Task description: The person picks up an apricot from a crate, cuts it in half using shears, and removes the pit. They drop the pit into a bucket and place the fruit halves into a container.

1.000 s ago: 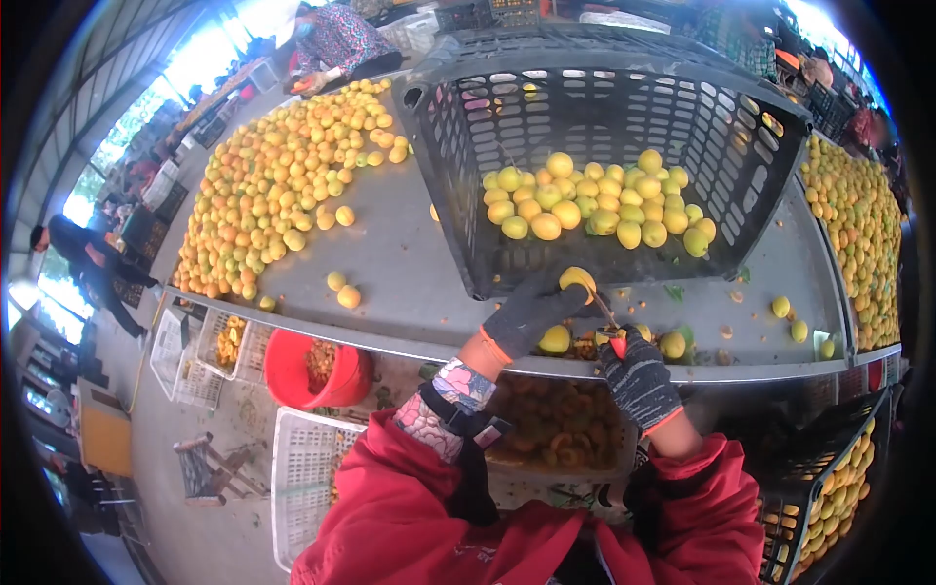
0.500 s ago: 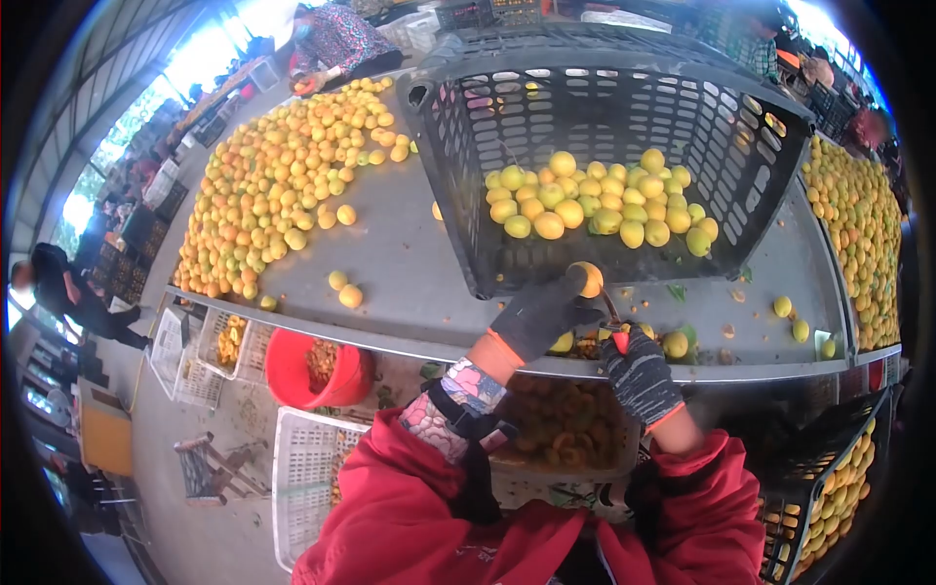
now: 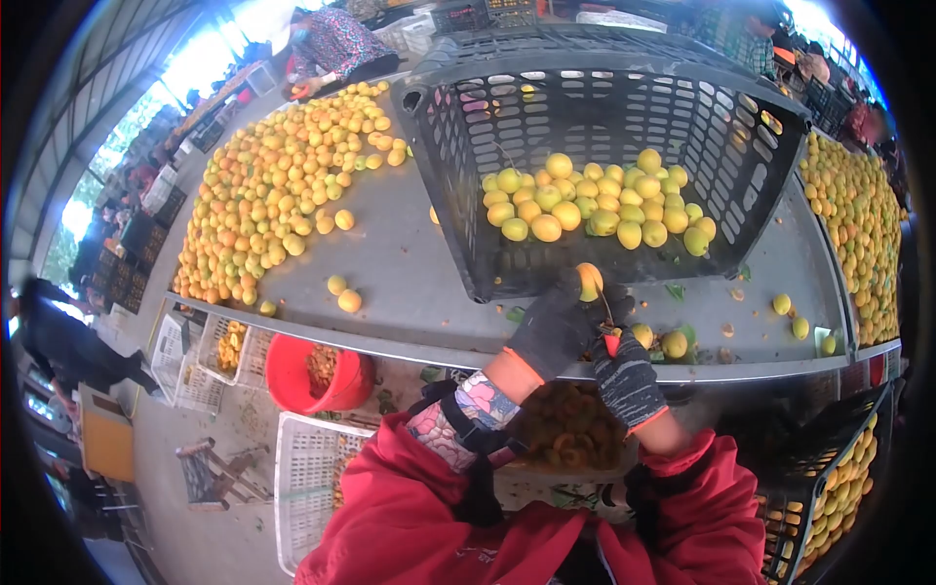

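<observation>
My left hand (image 3: 558, 327), in a dark glove, holds a yellow-orange apricot (image 3: 589, 279) just in front of the tipped black crate (image 3: 507, 263). My right hand (image 3: 624, 375), also gloved, grips a small knife (image 3: 606, 320) with a red handle, its blade touching the fruit. Both hands meet at the front edge of the grey table (image 3: 409, 273). A pile of yellow apricots (image 3: 595, 205) lies inside the crate.
A large heap of apricots (image 3: 278, 190) covers the table's left; another heap (image 3: 858, 214) lies at the right. Loose fruit (image 3: 343, 292) sits near the edge. Below stand a red bucket (image 3: 292, 375), white crates (image 3: 297, 468) and a bin of cut fruit (image 3: 565, 429). People work at the far side.
My left hand has brought the apricot down and toward me, against the knife. My right hand shifted slightly left. A person at the left walked on.
</observation>
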The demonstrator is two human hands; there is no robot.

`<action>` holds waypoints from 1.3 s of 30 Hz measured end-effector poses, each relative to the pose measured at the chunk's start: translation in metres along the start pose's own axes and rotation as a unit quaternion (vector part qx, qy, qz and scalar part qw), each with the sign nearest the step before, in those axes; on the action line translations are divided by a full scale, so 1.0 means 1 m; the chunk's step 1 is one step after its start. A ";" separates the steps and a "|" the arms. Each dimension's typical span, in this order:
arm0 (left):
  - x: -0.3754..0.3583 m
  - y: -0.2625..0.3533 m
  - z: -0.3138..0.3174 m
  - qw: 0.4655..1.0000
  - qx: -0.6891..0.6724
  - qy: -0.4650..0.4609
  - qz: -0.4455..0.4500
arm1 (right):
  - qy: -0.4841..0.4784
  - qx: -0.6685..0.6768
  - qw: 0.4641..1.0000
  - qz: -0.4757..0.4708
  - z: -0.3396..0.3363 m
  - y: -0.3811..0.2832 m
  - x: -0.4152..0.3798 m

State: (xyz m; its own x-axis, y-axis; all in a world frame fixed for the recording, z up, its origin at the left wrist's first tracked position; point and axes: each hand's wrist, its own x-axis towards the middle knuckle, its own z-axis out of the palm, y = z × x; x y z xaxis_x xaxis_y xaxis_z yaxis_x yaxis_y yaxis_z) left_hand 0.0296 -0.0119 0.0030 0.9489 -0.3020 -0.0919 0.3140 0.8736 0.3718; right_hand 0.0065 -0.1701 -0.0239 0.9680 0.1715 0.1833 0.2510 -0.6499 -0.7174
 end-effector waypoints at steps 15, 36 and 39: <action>-0.004 0.026 0.016 0.902 0.425 0.054 0.051 | -0.019 -0.022 1.000 -0.004 -0.016 0.009 0.009; 0.000 0.017 -0.014 0.913 0.388 -0.001 0.125 | -0.006 0.226 0.974 -0.017 -0.023 0.003 0.012; -0.012 0.012 -0.007 0.819 0.545 -0.071 0.167 | -0.038 0.314 0.948 0.026 -0.050 -0.019 0.020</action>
State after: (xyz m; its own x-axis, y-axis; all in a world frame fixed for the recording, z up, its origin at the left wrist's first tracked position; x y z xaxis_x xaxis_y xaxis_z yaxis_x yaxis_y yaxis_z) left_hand 0.0217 0.0047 0.0020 0.9388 -0.2243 0.2615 -0.2494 0.0810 0.9650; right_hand 0.0213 -0.1917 0.0274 0.9699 0.2198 0.1044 0.1276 -0.0943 -0.9873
